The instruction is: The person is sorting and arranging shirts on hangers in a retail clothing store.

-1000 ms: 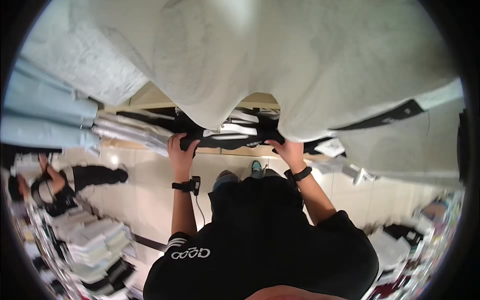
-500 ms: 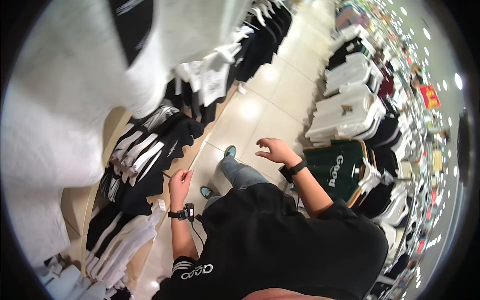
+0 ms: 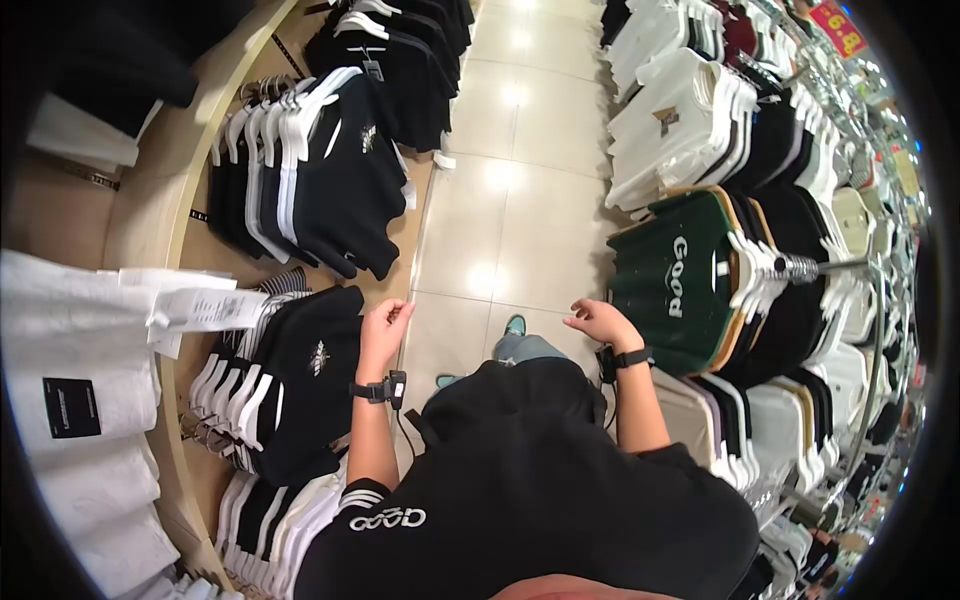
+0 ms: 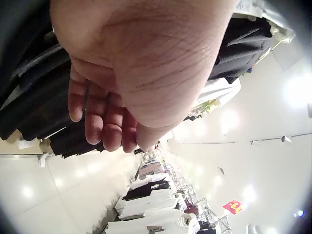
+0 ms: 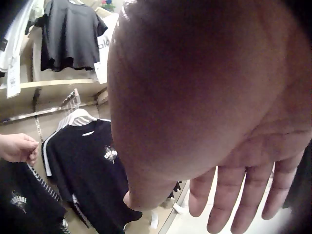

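Note:
My left hand (image 3: 380,333) is in front of my body, beside the rack on the left, with loosely bent fingers and nothing in them. Nearest to it hangs a black T-shirt (image 3: 318,375) with a small white chest print. In the left wrist view the palm and fingertips (image 4: 112,135) show bare. On the other side, my right hand (image 3: 606,326) hovers over the aisle near a dark green shirt (image 3: 665,270) lettered "Good". Its fingers (image 5: 224,202) hang relaxed, and it holds nothing. Another black T-shirt (image 5: 90,168) on a white hanger shows behind it in the right wrist view.
A wooden shelf edge (image 3: 170,240) runs along the left, with white garments (image 3: 80,350) at its near end. Hanging shirts on a metal rail (image 3: 850,265) line the right side. The tiled aisle (image 3: 515,200) stretches ahead. A red price sign (image 3: 836,28) stands far right.
Both hands have come away from the black garments on the low rack. The body has turned right, from facing the shelf to facing along the aisle between the racks.

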`<state>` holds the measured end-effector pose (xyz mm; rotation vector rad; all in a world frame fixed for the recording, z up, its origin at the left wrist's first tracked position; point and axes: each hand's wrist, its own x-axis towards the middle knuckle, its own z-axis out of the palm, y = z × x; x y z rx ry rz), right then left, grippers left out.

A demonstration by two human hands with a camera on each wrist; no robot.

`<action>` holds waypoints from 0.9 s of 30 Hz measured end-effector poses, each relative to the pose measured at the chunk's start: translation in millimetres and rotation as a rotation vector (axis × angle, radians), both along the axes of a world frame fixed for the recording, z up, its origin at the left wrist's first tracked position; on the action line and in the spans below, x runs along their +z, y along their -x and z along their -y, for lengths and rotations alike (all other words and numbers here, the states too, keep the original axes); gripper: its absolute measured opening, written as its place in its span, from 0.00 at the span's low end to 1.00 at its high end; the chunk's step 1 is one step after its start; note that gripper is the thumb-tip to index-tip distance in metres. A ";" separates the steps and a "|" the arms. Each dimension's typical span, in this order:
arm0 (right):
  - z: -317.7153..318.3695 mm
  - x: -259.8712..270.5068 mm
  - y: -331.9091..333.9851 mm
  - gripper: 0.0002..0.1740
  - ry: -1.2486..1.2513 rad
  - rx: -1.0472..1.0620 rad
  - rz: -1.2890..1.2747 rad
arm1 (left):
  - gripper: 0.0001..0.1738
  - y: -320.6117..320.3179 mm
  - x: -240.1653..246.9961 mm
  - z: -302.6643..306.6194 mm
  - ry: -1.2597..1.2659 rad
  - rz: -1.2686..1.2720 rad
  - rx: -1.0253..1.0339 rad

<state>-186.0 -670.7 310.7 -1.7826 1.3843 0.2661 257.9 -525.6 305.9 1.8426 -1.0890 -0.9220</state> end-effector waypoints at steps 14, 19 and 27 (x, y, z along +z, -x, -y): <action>200.7 -19.0 46.1 0.27 0.071 -0.248 0.401 | 0.12 -79.5 77.9 160.8 0.392 -0.101 0.530; 254.5 -24.7 -23.2 0.24 -0.014 -0.037 0.277 | 0.14 -143.7 73.8 164.0 0.209 0.468 0.670; 350.1 26.9 -93.8 0.30 -0.110 0.081 0.202 | 0.15 -172.2 44.3 206.3 0.249 0.934 0.745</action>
